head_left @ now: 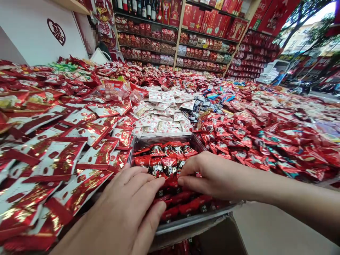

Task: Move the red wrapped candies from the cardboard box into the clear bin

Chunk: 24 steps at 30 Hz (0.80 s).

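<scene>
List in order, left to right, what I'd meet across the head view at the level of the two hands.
Large red-and-white packets → left hand → red-and-black packets → right hand → red-and-teal packets.

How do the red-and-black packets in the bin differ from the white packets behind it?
Colour: the red-and-black packets have dark middles and red ends; the white packets are pale with small red marks.
Layout: the red-and-black packets sit in rows inside the bin; the white packets lie overlapping beyond its far edge.
Hands: the right hand is at the red-and-black packets; neither hand touches the white packets.
Both are sealed packets.
</scene>
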{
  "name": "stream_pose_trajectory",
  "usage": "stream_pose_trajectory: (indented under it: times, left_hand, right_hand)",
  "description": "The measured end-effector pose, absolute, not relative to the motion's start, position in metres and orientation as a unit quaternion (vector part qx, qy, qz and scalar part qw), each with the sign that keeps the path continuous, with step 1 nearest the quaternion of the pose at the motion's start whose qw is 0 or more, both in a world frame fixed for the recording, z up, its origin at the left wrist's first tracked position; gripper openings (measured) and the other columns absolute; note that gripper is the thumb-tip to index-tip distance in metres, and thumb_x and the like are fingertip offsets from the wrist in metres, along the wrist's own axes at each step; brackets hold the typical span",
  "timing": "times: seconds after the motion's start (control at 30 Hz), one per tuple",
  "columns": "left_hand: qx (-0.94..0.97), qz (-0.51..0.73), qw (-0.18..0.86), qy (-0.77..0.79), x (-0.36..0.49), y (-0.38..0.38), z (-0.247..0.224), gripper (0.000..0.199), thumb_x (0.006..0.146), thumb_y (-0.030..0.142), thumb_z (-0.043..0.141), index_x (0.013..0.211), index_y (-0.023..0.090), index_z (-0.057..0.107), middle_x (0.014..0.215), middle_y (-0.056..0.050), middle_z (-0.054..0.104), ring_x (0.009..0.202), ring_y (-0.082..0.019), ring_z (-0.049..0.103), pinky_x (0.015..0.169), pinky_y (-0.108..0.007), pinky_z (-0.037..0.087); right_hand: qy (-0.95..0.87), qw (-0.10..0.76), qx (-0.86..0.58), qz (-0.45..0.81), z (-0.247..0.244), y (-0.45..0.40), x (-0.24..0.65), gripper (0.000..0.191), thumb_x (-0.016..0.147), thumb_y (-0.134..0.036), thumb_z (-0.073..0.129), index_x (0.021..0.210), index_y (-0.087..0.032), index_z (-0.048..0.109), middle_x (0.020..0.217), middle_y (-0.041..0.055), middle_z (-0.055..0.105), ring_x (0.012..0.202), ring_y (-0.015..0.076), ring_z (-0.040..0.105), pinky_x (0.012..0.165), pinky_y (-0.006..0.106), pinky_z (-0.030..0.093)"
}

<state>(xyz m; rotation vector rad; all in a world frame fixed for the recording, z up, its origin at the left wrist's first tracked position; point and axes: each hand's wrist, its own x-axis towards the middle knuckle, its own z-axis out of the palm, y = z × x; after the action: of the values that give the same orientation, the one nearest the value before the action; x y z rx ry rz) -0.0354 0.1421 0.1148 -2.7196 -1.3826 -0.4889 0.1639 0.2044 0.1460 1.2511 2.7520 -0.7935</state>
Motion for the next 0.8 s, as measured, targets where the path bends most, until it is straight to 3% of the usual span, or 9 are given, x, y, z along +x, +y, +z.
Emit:
stream_pose_trajectory:
  times: [0.2, 0.37, 0.47, 0.8]
  left_hand:
    - [-0.862, -0.118, -0.089, -0.486, -0.009, 0.159, 0.146, 0.022, 0.078, 0.023, 0.042, 0.096, 0.025, 0.055, 0.096, -0.004, 0.061, 0.089, -0.022, 0.053, 0.078, -0.038, 0.041]
    - [-0.847, -0.072, -0.158, -0.502, 0.004, 0.182, 0.142, 0.012, 0.068, 0.026, 0.054, 0.076, 0.024, 0.063, 0.076, -0.002, 0.067, 0.071, -0.020, 0.058, 0.062, -0.027, 0.041]
    - [-0.847, -0.067, -0.175, -0.497, 0.002, 0.188, 0.137, 0.015, 0.070, 0.032, 0.051, 0.074, 0.023, 0.063, 0.071, 0.001, 0.066, 0.065, -0.018, 0.058, 0.054, -0.023, 0.039]
    - [-0.835, -0.079, -0.174, -0.516, 0.004, 0.188, 0.134, 0.015, 0.068, 0.033, 0.052, 0.062, 0.020, 0.051, 0.058, 0.004, 0.053, 0.057, -0.015, 0.049, 0.048, -0.022, 0.033]
  right_hand:
    - [0.892, -0.049, 0.397, -0.210, 0.138, 0.206, 0.164, 0.025, 0.075, -0.025, 0.043, 0.059, -0.014, 0.058, 0.048, -0.0023, 0.044, 0.047, 0.0069, 0.035, 0.045, 0.019, 0.026]
    - [0.879, -0.019, 0.410, -0.245, 0.143, 0.207, 0.171, 0.020, 0.072, -0.028, 0.046, 0.076, -0.016, 0.062, 0.058, 0.0005, 0.055, 0.049, 0.0088, 0.042, 0.045, 0.020, 0.028]
    - [0.879, 0.008, 0.415, -0.236, 0.148, 0.206, 0.173, 0.020, 0.070, -0.032, 0.051, 0.076, -0.016, 0.061, 0.060, 0.0013, 0.057, 0.049, 0.0094, 0.044, 0.044, 0.020, 0.029]
    - [0.891, -0.071, 0.412, -0.177, 0.133, 0.203, 0.168, 0.012, 0.068, -0.026, 0.052, 0.069, -0.015, 0.056, 0.059, 0.0005, 0.054, 0.054, 0.0096, 0.043, 0.047, 0.019, 0.028]
